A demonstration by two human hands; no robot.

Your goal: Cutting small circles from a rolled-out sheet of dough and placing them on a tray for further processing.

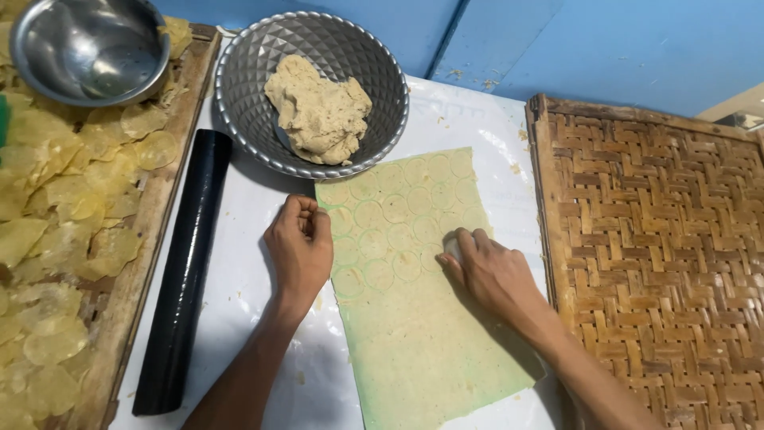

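A thin sheet of pale green-yellow dough (422, 334) lies flat on a white plastic-covered table, its far half marked with several cut circles. My right hand (489, 275) presses a small round cutter (453, 247) into the sheet near its right edge; most of the cutter is hidden under my fingers. My left hand (301, 243) rests loosely curled at the sheet's left edge, fingertips touching the dough, holding nothing that I can see.
A grey faceted bowl (239, 87) with a lump of beige dough (318, 111) stands behind the sheet. A black rolling tube (183, 271) lies left. A woven tray (111, 318) of thin yellow discs (56, 215) carries a steel bowl (87, 48). A bare woven tray (660, 263) sits right.
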